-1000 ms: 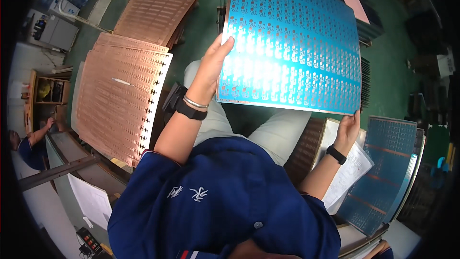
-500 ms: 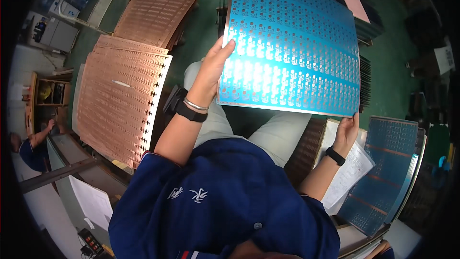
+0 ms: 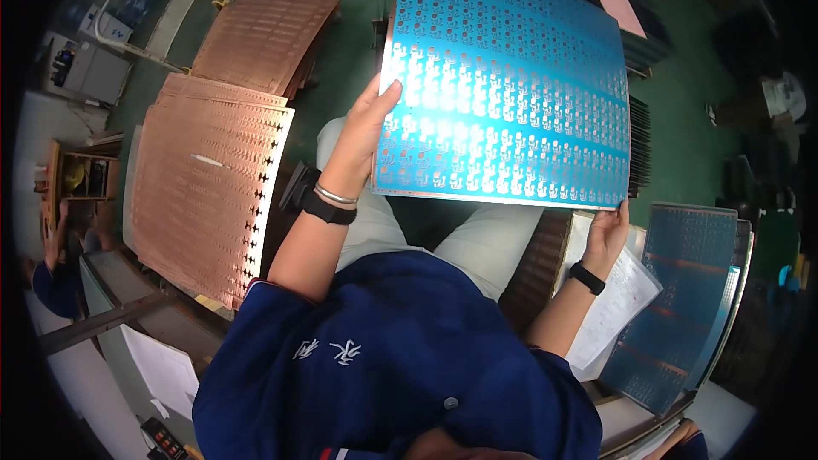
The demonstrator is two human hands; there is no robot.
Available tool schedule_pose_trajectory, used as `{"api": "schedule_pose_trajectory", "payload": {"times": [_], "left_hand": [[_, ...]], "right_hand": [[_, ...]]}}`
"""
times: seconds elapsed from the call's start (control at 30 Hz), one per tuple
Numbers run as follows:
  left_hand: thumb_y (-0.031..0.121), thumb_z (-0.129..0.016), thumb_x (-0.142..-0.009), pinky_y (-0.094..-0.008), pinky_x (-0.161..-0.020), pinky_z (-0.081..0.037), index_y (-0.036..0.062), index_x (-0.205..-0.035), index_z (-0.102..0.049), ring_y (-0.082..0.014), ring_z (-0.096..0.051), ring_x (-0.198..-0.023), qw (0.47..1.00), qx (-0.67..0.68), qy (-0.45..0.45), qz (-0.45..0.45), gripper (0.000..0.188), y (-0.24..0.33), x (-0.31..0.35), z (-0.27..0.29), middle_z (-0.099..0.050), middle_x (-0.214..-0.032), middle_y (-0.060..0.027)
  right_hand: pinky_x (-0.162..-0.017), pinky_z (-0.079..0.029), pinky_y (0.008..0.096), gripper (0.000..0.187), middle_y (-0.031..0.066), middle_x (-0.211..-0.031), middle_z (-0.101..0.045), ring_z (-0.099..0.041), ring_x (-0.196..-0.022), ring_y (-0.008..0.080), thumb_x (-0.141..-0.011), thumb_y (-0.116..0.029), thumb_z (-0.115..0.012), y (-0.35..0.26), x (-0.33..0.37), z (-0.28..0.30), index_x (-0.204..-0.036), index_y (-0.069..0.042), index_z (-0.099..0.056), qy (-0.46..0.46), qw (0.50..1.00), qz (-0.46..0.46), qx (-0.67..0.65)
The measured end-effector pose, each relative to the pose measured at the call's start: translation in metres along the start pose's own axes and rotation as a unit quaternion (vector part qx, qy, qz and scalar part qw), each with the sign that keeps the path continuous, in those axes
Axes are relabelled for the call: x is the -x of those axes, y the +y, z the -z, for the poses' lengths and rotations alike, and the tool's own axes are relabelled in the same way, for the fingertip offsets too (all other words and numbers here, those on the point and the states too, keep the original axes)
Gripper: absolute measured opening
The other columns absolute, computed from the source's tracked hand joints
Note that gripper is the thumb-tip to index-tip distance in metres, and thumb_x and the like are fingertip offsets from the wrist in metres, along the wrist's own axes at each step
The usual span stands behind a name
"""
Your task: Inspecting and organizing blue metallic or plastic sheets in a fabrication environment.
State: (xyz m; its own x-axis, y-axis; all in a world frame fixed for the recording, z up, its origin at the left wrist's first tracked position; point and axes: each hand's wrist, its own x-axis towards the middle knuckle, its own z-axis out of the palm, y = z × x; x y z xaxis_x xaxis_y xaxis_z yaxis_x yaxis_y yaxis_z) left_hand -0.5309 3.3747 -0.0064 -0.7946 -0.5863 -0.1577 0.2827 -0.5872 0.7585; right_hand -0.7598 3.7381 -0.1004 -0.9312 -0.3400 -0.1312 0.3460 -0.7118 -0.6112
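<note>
At left lie stacked copper-coloured panels (image 3: 192, 204) with a thin white stick (image 3: 208, 160) on top. Right of them, the left hand (image 3: 362, 132) grasps the left edge of a blue circuit panel (image 3: 503, 85), thumb on its face; the panel is held up beyond the knees. The right hand (image 3: 607, 237) pinches its near right corner, left of some papers (image 3: 609, 315). Gripping only the margins should spare the pattern, and tipping the sheet slightly would probably shift the glare. Hidden are the left fingers underneath and the panel's underside; glare washes out the mid-left pattern, and the far edge is partly cut off.
</note>
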Motion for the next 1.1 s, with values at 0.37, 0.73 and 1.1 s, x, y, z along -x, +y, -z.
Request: {"api": "schedule_pose_trajectory", "payload": {"times": [0.37, 0.73, 1.1], "left_hand": [[0.017, -0.051, -0.094, -0.0292, -0.09, -0.044, 0.0019, -0.135, -0.039, -0.0148, -0.053, -0.108, 0.999, -0.044, 0.01, -0.022, 0.045, 0.007, 0.002, 0.032, -0.053, -0.124, -0.0083], [0.016, -0.053, -0.093, -0.0316, -0.093, -0.044, 0.0017, -0.135, -0.037, -0.0181, -0.054, -0.109, 0.998, -0.024, -0.06, -0.02, 0.048, 0.007, 0.012, 0.042, -0.052, -0.125, -0.0093], [0.012, -0.062, -0.088, -0.0238, -0.08, -0.044, 0.0027, -0.109, -0.057, -0.0066, -0.054, -0.089, 0.98, -0.168, -0.053, -0.092, 0.023, 0.005, -0.012, 0.059, -0.061, -0.1, 0.0004]], "right_hand": [[-0.091, -0.047, 0.0381, 0.049, 0.0199, -0.121, -0.054, -0.055, -0.109, 0.0219, -0.099, -0.033, -0.035, -0.034, 0.019, -0.06, -0.128, 0.006, -0.042, -0.01, 0.974, 0.036, 0.224], [-0.077, -0.05, 0.0248, 0.036, 0.0076, -0.1, -0.063, -0.061, -0.087, 0.0115, -0.091, -0.019, -0.057, -0.064, 0.021, -0.107, -0.121, 0.0, -0.047, -0.096, 0.928, 0.111, 0.343], [-0.084, -0.044, 0.0262, 0.029, 0.0059, -0.108, -0.06, -0.056, -0.098, 0.0108, -0.092, -0.014, -0.057, -0.062, 0.015, -0.097, -0.118, -0.003, -0.049, -0.126, 0.917, 0.159, 0.345]]}}
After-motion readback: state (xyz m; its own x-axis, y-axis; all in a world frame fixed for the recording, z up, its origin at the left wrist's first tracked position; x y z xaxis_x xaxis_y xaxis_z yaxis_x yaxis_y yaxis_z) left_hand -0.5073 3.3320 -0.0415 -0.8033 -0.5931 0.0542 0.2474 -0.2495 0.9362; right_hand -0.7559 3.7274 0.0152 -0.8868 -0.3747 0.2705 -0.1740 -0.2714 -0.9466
